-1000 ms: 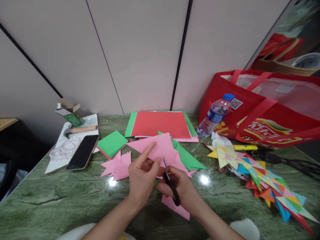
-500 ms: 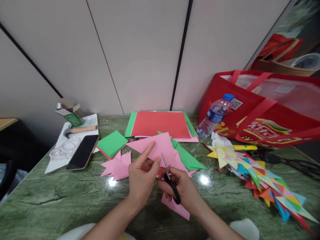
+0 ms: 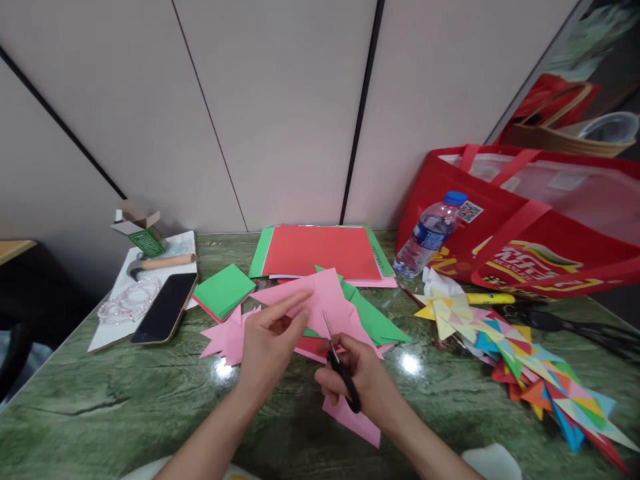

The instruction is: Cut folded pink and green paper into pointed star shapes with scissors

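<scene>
A phone [image 3: 165,308] lies at the left of the green table [image 3: 125,400], a stack of green paper [image 3: 223,290] just beside it; the left hand [image 3: 265,350] pinches a pink sheet [image 3: 327,293] over the table's middle, forefinger stretched out; the right hand [image 3: 363,380] is curled tight around the scissors [image 3: 339,367], blade at the sheet; a bottle [image 3: 430,233] leans on a red bag [image 3: 525,220].

A glossy green stone-look table [image 3: 125,400] mirrors bright lights. The pink paper [image 3: 325,300] is matt, smooth and creased. The scissors [image 3: 340,373] have black plastic handles and thin metal blades. Nearby are a clear plastic bottle [image 3: 430,233], a matt red fabric bag [image 3: 525,227], a wooden-handled hammer [image 3: 167,262] and a glossy black phone [image 3: 165,307].
</scene>
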`<control>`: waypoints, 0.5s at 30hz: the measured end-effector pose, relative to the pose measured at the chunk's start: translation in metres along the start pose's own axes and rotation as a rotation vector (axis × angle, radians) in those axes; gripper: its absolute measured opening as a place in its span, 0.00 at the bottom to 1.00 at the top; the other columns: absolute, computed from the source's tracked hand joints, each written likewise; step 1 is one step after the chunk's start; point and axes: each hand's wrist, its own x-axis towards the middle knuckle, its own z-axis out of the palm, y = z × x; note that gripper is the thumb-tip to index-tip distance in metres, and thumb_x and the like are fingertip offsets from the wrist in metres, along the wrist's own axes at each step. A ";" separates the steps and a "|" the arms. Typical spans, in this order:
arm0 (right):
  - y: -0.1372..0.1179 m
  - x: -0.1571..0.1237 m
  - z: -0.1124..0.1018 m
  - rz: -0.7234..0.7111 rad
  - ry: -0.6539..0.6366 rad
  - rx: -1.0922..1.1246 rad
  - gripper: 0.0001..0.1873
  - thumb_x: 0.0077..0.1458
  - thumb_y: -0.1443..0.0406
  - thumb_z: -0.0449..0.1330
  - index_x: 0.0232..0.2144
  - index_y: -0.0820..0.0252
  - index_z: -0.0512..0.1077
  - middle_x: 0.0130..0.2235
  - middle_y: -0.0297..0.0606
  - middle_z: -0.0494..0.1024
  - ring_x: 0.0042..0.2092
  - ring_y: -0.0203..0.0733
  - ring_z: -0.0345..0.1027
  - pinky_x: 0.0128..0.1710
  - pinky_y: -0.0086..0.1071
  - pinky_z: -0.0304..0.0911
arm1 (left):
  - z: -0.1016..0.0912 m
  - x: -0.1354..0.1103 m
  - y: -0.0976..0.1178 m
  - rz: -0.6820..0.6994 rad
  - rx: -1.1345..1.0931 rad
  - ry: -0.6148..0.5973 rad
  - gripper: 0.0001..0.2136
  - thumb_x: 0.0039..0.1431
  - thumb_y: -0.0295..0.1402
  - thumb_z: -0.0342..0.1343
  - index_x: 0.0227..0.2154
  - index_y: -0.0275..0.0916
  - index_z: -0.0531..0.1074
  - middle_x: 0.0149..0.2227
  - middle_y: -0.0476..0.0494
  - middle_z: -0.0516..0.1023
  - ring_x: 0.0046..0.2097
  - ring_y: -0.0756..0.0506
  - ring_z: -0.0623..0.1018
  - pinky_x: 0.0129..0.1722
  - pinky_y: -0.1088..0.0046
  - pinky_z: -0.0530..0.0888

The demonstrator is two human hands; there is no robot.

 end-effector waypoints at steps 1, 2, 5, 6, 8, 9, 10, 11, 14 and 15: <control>-0.001 0.000 0.000 -0.003 -0.007 0.005 0.21 0.36 0.59 0.69 0.31 0.60 0.64 0.16 0.24 0.70 0.16 0.30 0.60 0.16 0.23 0.56 | -0.001 0.001 0.001 0.001 0.005 -0.017 0.12 0.47 0.31 0.60 0.36 0.41 0.79 0.24 0.48 0.76 0.22 0.52 0.66 0.21 0.78 0.65; -0.001 0.000 -0.001 -0.005 -0.014 0.015 0.22 0.35 0.60 0.70 0.31 0.60 0.64 0.17 0.24 0.70 0.17 0.30 0.61 0.18 0.24 0.57 | -0.001 0.001 0.002 0.005 0.006 -0.028 0.11 0.46 0.31 0.61 0.35 0.41 0.79 0.27 0.47 0.78 0.23 0.52 0.68 0.22 0.78 0.67; -0.002 -0.001 -0.002 -0.004 -0.042 0.068 0.25 0.29 0.62 0.73 0.28 0.61 0.64 0.19 0.26 0.71 0.20 0.31 0.63 0.21 0.24 0.58 | -0.003 0.003 0.003 0.017 0.013 -0.059 0.11 0.46 0.29 0.61 0.35 0.41 0.79 0.28 0.47 0.80 0.23 0.52 0.70 0.22 0.79 0.68; -0.002 -0.001 -0.003 -0.004 -0.060 0.087 0.25 0.27 0.62 0.73 0.27 0.61 0.64 0.20 0.27 0.72 0.21 0.31 0.64 0.22 0.24 0.59 | -0.003 0.004 0.003 0.018 0.021 -0.070 0.12 0.46 0.29 0.61 0.36 0.41 0.79 0.26 0.48 0.79 0.22 0.52 0.69 0.20 0.79 0.67; -0.003 -0.002 -0.004 0.006 -0.098 0.119 0.27 0.25 0.63 0.74 0.27 0.61 0.65 0.23 0.30 0.74 0.24 0.33 0.67 0.24 0.25 0.61 | -0.004 0.005 0.002 0.012 0.038 -0.085 0.13 0.45 0.29 0.62 0.37 0.41 0.79 0.21 0.49 0.77 0.19 0.53 0.67 0.17 0.80 0.65; -0.003 -0.002 -0.005 0.015 -0.108 0.129 0.28 0.23 0.63 0.75 0.28 0.61 0.65 0.24 0.31 0.75 0.26 0.35 0.68 0.26 0.26 0.62 | -0.004 0.006 0.002 0.002 0.036 -0.087 0.13 0.44 0.30 0.62 0.37 0.40 0.79 0.20 0.50 0.77 0.19 0.53 0.67 0.16 0.80 0.64; -0.003 -0.002 -0.005 0.024 -0.110 0.136 0.29 0.22 0.64 0.75 0.29 0.61 0.66 0.26 0.33 0.76 0.29 0.38 0.70 0.28 0.28 0.64 | -0.005 0.007 0.001 -0.012 0.023 -0.086 0.14 0.44 0.30 0.62 0.38 0.40 0.78 0.19 0.50 0.76 0.19 0.53 0.68 0.16 0.80 0.65; -0.003 -0.001 -0.006 0.031 -0.106 0.139 0.31 0.21 0.64 0.75 0.31 0.61 0.67 0.28 0.34 0.77 0.31 0.40 0.71 0.31 0.31 0.66 | -0.005 0.008 0.000 -0.028 0.003 -0.083 0.14 0.44 0.30 0.62 0.38 0.40 0.78 0.19 0.50 0.76 0.19 0.52 0.70 0.17 0.80 0.66; -0.003 0.000 -0.005 0.022 -0.106 0.136 0.31 0.21 0.65 0.75 0.32 0.60 0.68 0.31 0.36 0.78 0.35 0.43 0.72 0.37 0.35 0.67 | -0.005 0.010 -0.001 -0.067 -0.052 -0.062 0.15 0.44 0.29 0.62 0.39 0.38 0.78 0.19 0.49 0.77 0.20 0.51 0.72 0.17 0.80 0.67; -0.003 0.001 -0.005 0.009 -0.110 0.136 0.29 0.22 0.64 0.75 0.31 0.60 0.69 0.31 0.36 0.78 0.34 0.43 0.72 0.37 0.35 0.67 | -0.005 0.010 -0.001 -0.082 -0.069 -0.056 0.16 0.43 0.29 0.62 0.39 0.38 0.77 0.18 0.49 0.77 0.19 0.51 0.72 0.17 0.80 0.67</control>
